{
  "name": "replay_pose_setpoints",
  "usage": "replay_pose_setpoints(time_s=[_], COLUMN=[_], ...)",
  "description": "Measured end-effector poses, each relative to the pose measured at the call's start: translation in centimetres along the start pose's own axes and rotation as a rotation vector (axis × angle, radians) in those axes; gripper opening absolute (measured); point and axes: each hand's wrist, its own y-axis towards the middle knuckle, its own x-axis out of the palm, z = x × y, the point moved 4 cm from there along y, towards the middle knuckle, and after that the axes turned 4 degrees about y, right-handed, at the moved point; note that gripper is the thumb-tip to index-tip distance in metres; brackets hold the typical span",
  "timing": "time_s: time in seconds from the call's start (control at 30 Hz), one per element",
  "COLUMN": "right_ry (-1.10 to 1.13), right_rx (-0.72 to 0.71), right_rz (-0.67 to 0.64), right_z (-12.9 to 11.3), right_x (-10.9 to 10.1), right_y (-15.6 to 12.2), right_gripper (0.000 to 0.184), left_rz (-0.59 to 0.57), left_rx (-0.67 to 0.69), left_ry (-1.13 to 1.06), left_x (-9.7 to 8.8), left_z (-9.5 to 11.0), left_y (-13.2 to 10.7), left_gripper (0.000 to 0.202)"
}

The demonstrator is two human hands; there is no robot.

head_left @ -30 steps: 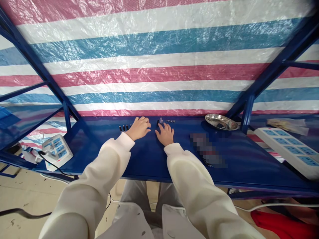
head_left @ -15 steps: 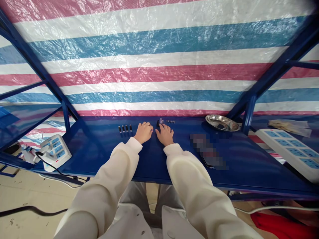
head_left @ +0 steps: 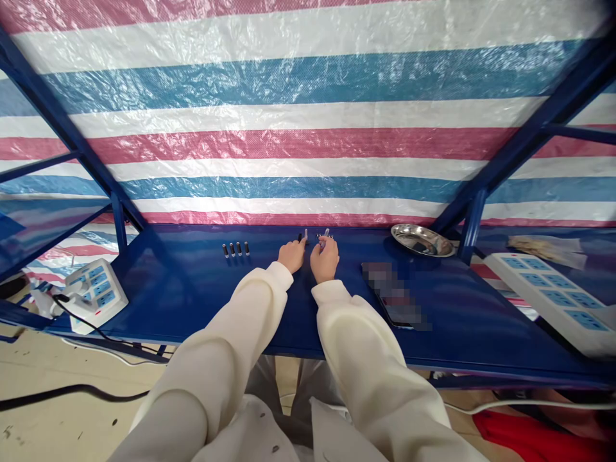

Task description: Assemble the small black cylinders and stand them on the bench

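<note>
My left hand (head_left: 291, 256) is low over the table, its index finger stretched toward a small upright clear tube (head_left: 305, 233). A short black piece (head_left: 299, 237) stands beside that tube, partly covered by the fingers. I cannot tell whether the fingertips touch either one. My right hand (head_left: 325, 260) is closed, with another small clear tube (head_left: 326, 231) poking up from its fingertips. Just behind these fingers, a row of small metallic pieces (head_left: 331, 237) is mostly hidden. Off to the left, several black cylinders with pale ends (head_left: 239, 248) stand in a row.
The blue table (head_left: 192, 289) also holds a shiny metal dish (head_left: 443, 251) and a pixelated phone-like object (head_left: 392, 298) on the right. White power strips lie at the left (head_left: 99, 295) and right (head_left: 553, 301). Behind hangs striped plastic sheeting (head_left: 308, 144).
My left hand has moved right, up to the black piece and the standing clear tube. My right hand has shifted slightly and its fingers have closed on the other clear tube. The view has shifted slightly.
</note>
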Motion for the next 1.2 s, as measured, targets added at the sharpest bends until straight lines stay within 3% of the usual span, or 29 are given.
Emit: replay_pose_setpoints(time_s=[0.37,0.67,0.83,1.0,1.2], right_ry=[0.082,0.143,0.168,0.193,0.262], right_rx=[-0.044,-0.075,-0.095,-0.105,-0.069], right_rz=[0.029,0.063,0.112,0.163,0.221], right_z=[-0.6,-0.7,-0.8,-0.8,-0.3], right_x=[-0.2,-0.3,-0.7,-1.1,-1.5], right_y=[-0.1,-0.1,0.1,0.2,0.6], right_gripper=[0.026,0.024,0.023,0.023,0.023], left_rz=[-0.077,-0.118,-0.178,-0.222,-0.162], left_rx=[-0.130,-0.232,-0.197,-0.251,-0.214], left_ry=[-0.066,-0.169,-0.187,-0.196,-0.192], left_x=[0.1,-0.7,-1.1,-0.7,-0.4], left_z=[0.9,1.4,1.9,2.1,2.1], left_y=[1.3,2.9,3.4,3.4,3.1], left_gripper=[0.031,0.034,0.031,0.036,0.045])
